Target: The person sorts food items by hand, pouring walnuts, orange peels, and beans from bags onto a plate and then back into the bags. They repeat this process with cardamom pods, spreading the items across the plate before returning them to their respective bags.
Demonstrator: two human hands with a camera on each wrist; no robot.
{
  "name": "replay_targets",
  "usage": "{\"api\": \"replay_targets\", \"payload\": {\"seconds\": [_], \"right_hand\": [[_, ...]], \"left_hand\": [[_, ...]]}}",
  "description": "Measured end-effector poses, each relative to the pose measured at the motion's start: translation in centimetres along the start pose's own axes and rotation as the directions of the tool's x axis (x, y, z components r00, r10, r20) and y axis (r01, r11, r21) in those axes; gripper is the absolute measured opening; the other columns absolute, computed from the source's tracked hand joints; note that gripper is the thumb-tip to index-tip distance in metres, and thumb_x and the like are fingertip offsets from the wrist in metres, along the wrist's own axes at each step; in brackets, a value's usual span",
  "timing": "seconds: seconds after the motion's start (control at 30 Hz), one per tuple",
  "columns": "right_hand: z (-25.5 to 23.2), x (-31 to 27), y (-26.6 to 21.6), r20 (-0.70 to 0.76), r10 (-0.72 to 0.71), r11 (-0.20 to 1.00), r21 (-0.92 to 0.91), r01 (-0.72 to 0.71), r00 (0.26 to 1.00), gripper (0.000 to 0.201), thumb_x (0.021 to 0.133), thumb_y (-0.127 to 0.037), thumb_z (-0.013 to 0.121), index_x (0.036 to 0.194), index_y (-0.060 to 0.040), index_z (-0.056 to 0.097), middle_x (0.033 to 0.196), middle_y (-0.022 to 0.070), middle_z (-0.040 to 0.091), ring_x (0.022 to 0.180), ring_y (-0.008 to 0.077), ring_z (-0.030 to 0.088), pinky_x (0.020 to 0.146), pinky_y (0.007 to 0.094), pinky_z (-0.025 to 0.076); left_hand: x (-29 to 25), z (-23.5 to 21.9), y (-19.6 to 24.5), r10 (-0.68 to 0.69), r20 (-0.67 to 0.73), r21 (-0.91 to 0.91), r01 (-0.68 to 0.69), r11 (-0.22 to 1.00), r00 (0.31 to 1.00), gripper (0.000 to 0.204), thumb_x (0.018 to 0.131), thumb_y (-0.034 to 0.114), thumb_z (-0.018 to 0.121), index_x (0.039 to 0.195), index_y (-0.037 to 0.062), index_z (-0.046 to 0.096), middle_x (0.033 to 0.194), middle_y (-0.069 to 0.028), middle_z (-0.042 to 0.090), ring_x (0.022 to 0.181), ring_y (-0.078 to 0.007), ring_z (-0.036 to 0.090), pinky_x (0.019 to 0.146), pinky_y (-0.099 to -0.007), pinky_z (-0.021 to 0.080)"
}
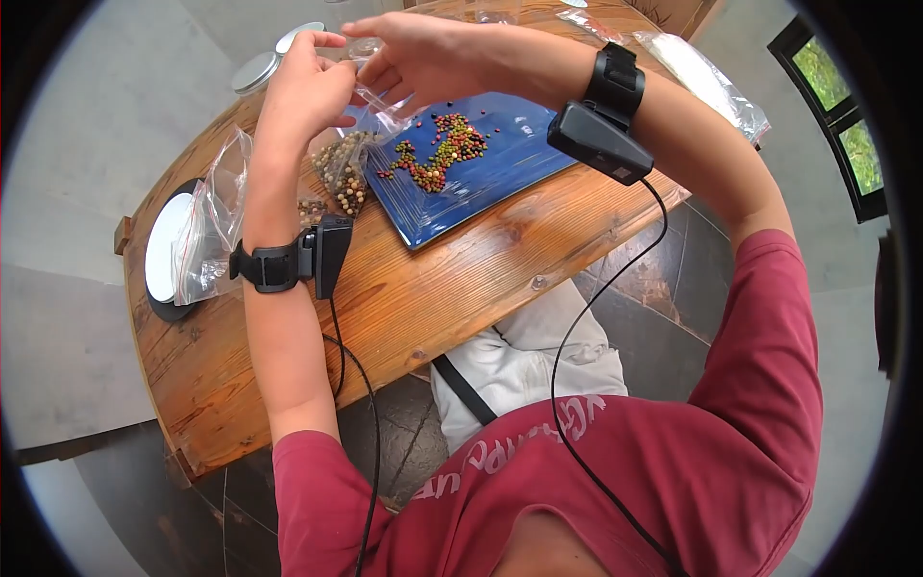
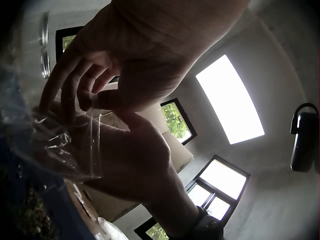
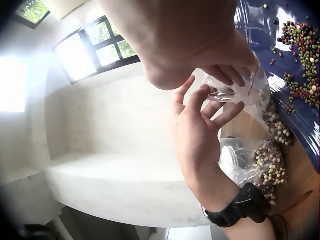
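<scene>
The left hand (image 1: 310,88) pinches the top edge of a clear plastic bag (image 3: 256,95), seemingly to keep it upright. The right hand (image 1: 428,60) is beside the plastic; whether it grips, I cannot tell. Pale and dark peppercorns (image 3: 280,132) sit low in this bag, near the blue plate (image 1: 420,219), which bears red, green and black peppercorns (image 1: 456,144). A second bag of peppercorns (image 3: 270,165) is on the wooden table (image 1: 433,298).

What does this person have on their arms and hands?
The left hand and right hand are ungloved. The short sleeves are dark red. Black wrist straps hold boxy black cameras, one per side, each with a thin black cable.
</scene>
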State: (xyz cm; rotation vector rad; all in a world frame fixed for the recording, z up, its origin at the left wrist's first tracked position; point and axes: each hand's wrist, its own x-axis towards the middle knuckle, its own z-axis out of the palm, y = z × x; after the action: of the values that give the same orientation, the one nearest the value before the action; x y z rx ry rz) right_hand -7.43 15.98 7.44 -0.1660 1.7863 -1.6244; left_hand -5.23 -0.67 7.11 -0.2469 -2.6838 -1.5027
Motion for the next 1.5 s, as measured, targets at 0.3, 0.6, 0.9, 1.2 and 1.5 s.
{"api": "replay_targets", "payload": {"seconds": [0.3, 0.6, 0.9, 1.2, 1.5], "right_hand": [[-8.0, 2.5, 0.6, -0.277, -0.386, 0.914, -0.247, 0.323, 0.88, 0.062, 0.103, -0.054, 0.05, 0.128, 0.0012, 0.065, 0.116, 0.0172, 0.072, 0.11, 0.0246, 0.069, 0.093, 0.0402, 0.056], [-8.1, 1.4, 12.3, -0.091, -0.448, 0.186, -0.983, -0.007, 0.889, 0.107, 0.098, -0.076, 0.035, 0.158, 0.0114, 0.021, 0.167, 0.031, 0.017, 0.158, 0.0389, 0.013, 0.128, 0.0485, 0.012], [-3.8, 8.9, 11.0, 0.114, -0.577, 0.102, -0.972, 0.21, 0.809, 0.106, 0.098, -0.079, 0.029, 0.159, 0.0082, 0.024, 0.168, 0.0263, 0.02, 0.158, 0.0378, 0.014, 0.129, 0.0494, 0.012], [-3.7, 5.7, 10.7, 0.394, -0.479, 0.04, -0.883, 0.468, 0.785, 0.09, 0.104, -0.067, 0.033, 0.159, 0.0036, 0.028, 0.168, 0.0226, 0.023, 0.158, 0.0332, 0.018, 0.129, 0.0457, 0.014], [-1.9, -1.1, 11.3, 0.455, -0.394, -0.062, -0.88, 0.47, 0.799, 0.087, 0.104, -0.062, 0.039, 0.162, 0.0004, 0.021, 0.169, 0.0213, 0.019, 0.159, 0.0326, 0.014, 0.129, 0.0532, 0.009]], "left_hand": [[-0.6, -3.3, 0.2, -0.022, -0.086, 0.02, 0.024, 1.0, 0.996, 0.047, 0.09, 0.005, 0.05, 0.137, 0.004, 0.049, 0.094, -0.0099, 0.065, 0.084, -0.0211, 0.07, 0.069, -0.0376, 0.065], [-1.4, -6.4, 0.2, -0.028, -0.141, 0.051, 0.036, 0.998, 0.99, 0.049, 0.089, 0.004, 0.049, 0.138, 0.0063, 0.05, 0.096, -0.0111, 0.064, 0.083, -0.0239, 0.07, 0.067, -0.0367, 0.065], [-1.9, -6.6, 0.3, -0.048, -0.164, 0.082, 0.062, 0.995, 0.985, 0.045, 0.091, 0.007, 0.05, 0.137, 0.0075, 0.054, 0.094, -0.007, 0.063, 0.081, -0.0198, 0.07, 0.067, -0.034, 0.064], [-3.8, -5.9, 2.4, -0.008, -0.181, 0.067, 0.02, 0.998, 0.983, 0.039, 0.091, -0.001, 0.039, 0.128, 0.0015, 0.049, 0.084, -0.0154, 0.063, 0.063, -0.0266, 0.069, 0.052, -0.0388, 0.061], [-3.4, -5.9, 2.3, -0.041, -0.183, 0.074, 0.055, 0.996, 0.982, 0.038, 0.092, -0.001, 0.04, 0.129, -0.0009, 0.048, 0.082, -0.0131, 0.061, 0.063, -0.0249, 0.067, 0.052, -0.0387, 0.061]]}}
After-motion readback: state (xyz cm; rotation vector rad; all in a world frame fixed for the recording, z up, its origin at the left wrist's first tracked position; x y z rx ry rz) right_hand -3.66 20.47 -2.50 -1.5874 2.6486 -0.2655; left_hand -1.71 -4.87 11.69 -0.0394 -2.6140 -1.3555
